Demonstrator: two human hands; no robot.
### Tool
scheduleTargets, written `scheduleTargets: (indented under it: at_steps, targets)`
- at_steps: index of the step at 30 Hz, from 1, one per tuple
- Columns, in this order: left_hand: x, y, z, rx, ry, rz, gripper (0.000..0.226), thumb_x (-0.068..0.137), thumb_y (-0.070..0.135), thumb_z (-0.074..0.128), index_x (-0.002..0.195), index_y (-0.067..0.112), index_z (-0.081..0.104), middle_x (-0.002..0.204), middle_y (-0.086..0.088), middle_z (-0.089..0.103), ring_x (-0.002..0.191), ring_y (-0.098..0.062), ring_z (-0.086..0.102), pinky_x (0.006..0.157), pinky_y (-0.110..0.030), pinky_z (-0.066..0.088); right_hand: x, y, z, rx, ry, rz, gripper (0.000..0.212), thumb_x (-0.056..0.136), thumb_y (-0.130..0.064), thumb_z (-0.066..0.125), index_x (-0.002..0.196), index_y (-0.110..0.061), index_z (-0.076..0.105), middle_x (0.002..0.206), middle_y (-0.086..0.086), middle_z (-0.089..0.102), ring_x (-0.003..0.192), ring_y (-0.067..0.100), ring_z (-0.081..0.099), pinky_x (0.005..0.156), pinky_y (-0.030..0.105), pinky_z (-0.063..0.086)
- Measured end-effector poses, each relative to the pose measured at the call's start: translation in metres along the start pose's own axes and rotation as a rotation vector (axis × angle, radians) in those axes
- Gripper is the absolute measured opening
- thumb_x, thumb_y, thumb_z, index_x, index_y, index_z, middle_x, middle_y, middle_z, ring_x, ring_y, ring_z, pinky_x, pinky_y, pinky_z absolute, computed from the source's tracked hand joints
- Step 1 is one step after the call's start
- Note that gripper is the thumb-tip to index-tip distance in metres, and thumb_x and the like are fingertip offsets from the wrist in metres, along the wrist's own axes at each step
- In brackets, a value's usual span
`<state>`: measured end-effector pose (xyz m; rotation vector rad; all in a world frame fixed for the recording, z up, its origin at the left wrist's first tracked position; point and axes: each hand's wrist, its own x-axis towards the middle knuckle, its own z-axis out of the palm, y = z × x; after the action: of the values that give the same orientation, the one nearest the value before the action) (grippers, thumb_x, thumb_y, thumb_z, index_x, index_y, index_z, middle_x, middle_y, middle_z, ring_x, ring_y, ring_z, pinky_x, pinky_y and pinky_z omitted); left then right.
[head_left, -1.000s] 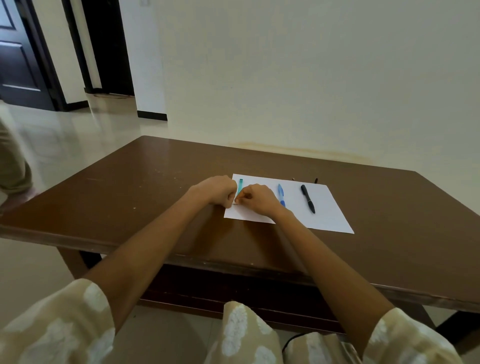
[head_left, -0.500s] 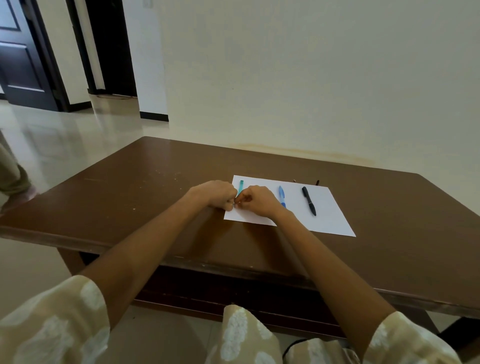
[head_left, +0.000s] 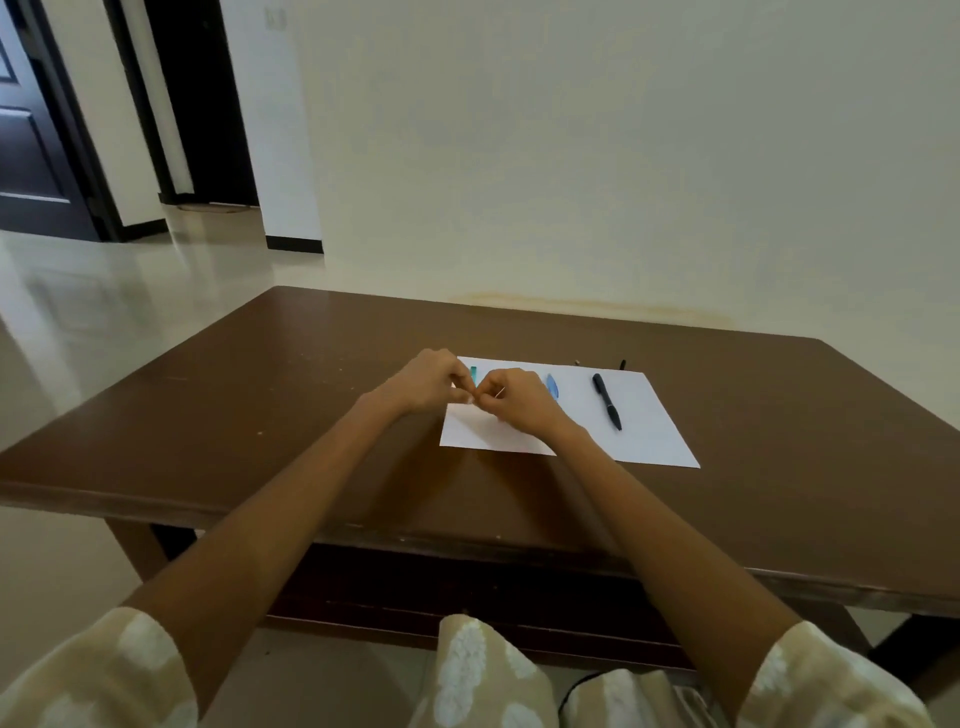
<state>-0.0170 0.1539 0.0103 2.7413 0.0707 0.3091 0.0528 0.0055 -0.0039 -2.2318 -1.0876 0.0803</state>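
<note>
Left hand (head_left: 431, 384) pinches the near end of a teal pen (head_left: 473, 375), right hand (head_left: 519, 402) clamped on it fingertip to fingertip; blue pen (head_left: 552, 385) and black pen (head_left: 607, 401) lie untouched on the white sheet (head_left: 654, 431), suggesting two remain.

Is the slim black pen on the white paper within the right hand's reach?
Probably yes: the slim black pen lies uncovered on the white paper beside the right hand, only a blue pen between them.
</note>
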Motion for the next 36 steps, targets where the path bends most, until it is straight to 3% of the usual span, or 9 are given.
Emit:
scheduleTargets:
  at_steps: [2,5,11,18,23,26,30,33,36]
  targets:
    - [0.003,0.009,0.005,-0.059,0.112,-0.015,0.015,0.081,0.018,0.070,0.094,0.013,0.075,0.092,-0.003,0.071,0.066,0.000,0.054,0.063,-0.013,0.041,-0.007,0.003,-0.009,0.073,0.065,0.025,0.021,0.091,-0.020,0.058,0.096,-0.002,0.069,0.095,0.016,0.069,0.076,0.020,0.062,0.068,0.018,0.049]
    - [0.007,0.026,0.011,-0.099,0.157,0.013,0.013,0.081,0.019,0.070,0.090,0.013,0.075,0.089,-0.003,0.072,0.064,0.002,0.054,0.058,-0.010,0.037,-0.018,0.011,-0.027,0.225,0.132,0.056,0.020,0.091,-0.018,0.058,0.092,-0.002,0.069,0.092,0.015,0.070,0.076,0.017,0.064,0.073,0.027,0.057]
    - [0.029,0.082,0.033,-0.317,0.297,-0.043,0.018,0.086,0.023,0.064,0.094,0.010,0.073,0.092,-0.002,0.071,0.078,-0.007,0.059,0.069,-0.018,0.045,-0.034,0.043,-0.060,0.585,0.252,0.118,0.016,0.088,-0.023,0.064,0.091,-0.009,0.070,0.084,0.005,0.068,0.077,0.012,0.064,0.073,0.020,0.057]
    - [0.077,0.123,0.074,-0.560,0.254,-0.217,0.020,0.090,0.025,0.058,0.091,0.008,0.069,0.097,-0.012,0.069,0.084,-0.022,0.065,0.080,-0.033,0.054,-0.043,0.097,-0.086,0.831,0.477,0.260,0.008,0.086,-0.022,0.067,0.084,-0.015,0.071,0.078,0.000,0.069,0.073,0.012,0.065,0.068,0.019,0.055]
    - [0.116,0.140,0.102,-0.338,0.116,-0.316,0.039,0.093,0.035,0.051,0.120,0.005,0.049,0.122,-0.013,0.056,0.110,-0.027,0.055,0.086,-0.033,0.044,-0.038,0.131,-0.102,1.026,0.625,0.382,0.015,0.084,-0.024,0.069,0.092,-0.011,0.069,0.082,0.003,0.066,0.081,0.013,0.064,0.078,0.026,0.056]
    - [0.135,0.155,0.117,-0.233,0.094,-0.371,0.051,0.088,0.033,0.061,0.125,0.004,0.041,0.123,-0.014,0.054,0.111,-0.027,0.056,0.084,-0.031,0.046,-0.032,0.140,-0.106,1.034,0.623,0.387,0.016,0.084,-0.023,0.069,0.093,-0.010,0.069,0.085,0.005,0.066,0.083,0.016,0.064,0.082,0.029,0.056]
    - [0.146,0.165,0.119,-0.116,0.107,-0.386,0.031,0.088,0.009,0.058,0.117,0.003,0.050,0.116,-0.013,0.059,0.104,-0.025,0.059,0.081,-0.030,0.048,-0.028,0.146,-0.106,1.031,0.638,0.395,0.012,0.084,-0.023,0.070,0.088,-0.012,0.070,0.086,0.006,0.068,0.085,0.017,0.065,0.082,0.028,0.056]
    - [0.144,0.164,0.108,-0.312,0.084,-0.390,0.020,0.086,0.006,0.057,0.105,0.000,0.056,0.106,-0.016,0.062,0.097,-0.029,0.062,0.076,-0.032,0.050,-0.028,0.147,-0.105,1.041,0.659,0.393,0.013,0.084,-0.024,0.069,0.089,-0.013,0.069,0.086,0.007,0.069,0.086,0.018,0.067,0.082,0.027,0.056]
    - [0.129,0.165,0.085,-0.839,0.081,-0.390,0.021,0.085,0.003,0.060,0.102,-0.009,0.061,0.097,-0.024,0.065,0.081,-0.034,0.067,0.067,-0.036,0.058,-0.028,0.140,-0.112,1.114,0.699,0.345,0.012,0.086,-0.022,0.067,0.091,-0.011,0.067,0.089,0.008,0.069,0.085,0.019,0.068,0.080,0.028,0.056]
